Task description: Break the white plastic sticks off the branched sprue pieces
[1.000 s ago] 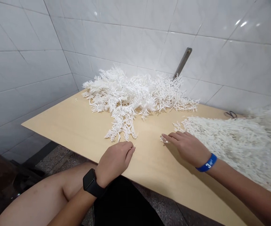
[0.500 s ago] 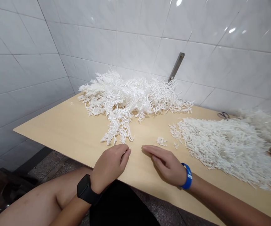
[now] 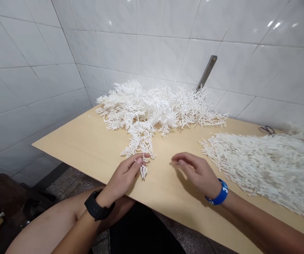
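Poking out on the near side of the left hand's (image 3: 122, 177) fingertips, a small white sprig (image 3: 143, 172) shows thin, splayed prongs; thumb and forefinger are pinched on its upper part. The right hand (image 3: 200, 173) sits well apart to the right, fingers loosely curved, thumb close beside them; whether their tips meet, I cannot tell. Just beyond the left fingers begins a tangled heap (image 3: 154, 106) of branched white strands, reaching back to the glossy tiled wall (image 3: 154, 49). Right of the right fingers spreads a flatter pile (image 3: 262, 169) of short, thin white pieces. Smooth tan board (image 3: 72, 146) leaves room between the two hands and left of the left fingers; its straight near edge runs beneath the left wrist.
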Demonstrator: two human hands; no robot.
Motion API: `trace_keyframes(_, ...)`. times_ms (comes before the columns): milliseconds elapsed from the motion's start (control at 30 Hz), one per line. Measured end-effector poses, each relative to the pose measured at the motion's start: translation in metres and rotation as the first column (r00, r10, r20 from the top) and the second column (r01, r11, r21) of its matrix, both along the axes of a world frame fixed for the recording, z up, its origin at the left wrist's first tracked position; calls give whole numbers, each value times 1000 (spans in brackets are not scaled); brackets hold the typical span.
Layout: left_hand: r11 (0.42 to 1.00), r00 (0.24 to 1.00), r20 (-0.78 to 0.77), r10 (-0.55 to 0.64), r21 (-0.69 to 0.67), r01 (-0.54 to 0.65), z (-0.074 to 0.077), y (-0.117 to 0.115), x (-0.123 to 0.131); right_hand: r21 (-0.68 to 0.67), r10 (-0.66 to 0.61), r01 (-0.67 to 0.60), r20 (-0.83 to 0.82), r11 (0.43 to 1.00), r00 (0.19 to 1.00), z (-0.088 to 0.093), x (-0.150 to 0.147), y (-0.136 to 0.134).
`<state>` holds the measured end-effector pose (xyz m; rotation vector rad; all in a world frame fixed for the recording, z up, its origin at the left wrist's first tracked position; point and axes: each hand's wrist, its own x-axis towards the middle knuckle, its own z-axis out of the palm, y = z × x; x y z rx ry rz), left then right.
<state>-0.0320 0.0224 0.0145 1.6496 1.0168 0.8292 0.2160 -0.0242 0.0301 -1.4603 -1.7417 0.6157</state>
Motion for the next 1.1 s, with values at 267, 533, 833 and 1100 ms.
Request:
trace_keyframes(267, 998, 995, 85, -51, -21, 53, 3, -1, -6, -264, 288, -347, -238, 900, 928, -8, -68, 26)
trace_keyframes(533, 983, 989, 51, -139, 130, 131, 2, -5, -6, -249, 245, -318, -283, 915, 927, -17, -74, 29)
trace_keyframes(833, 999, 992, 123, -29, -24, 33, 0, -3, -3, -139, 293, -361, -358, 922, 886, -19, -75, 25)
trace_keyframes(1100, 995, 996, -85, 39, 93, -31, 1, -3, 0, -386, 356, -446, -285, 807, 890, -12, -66, 25)
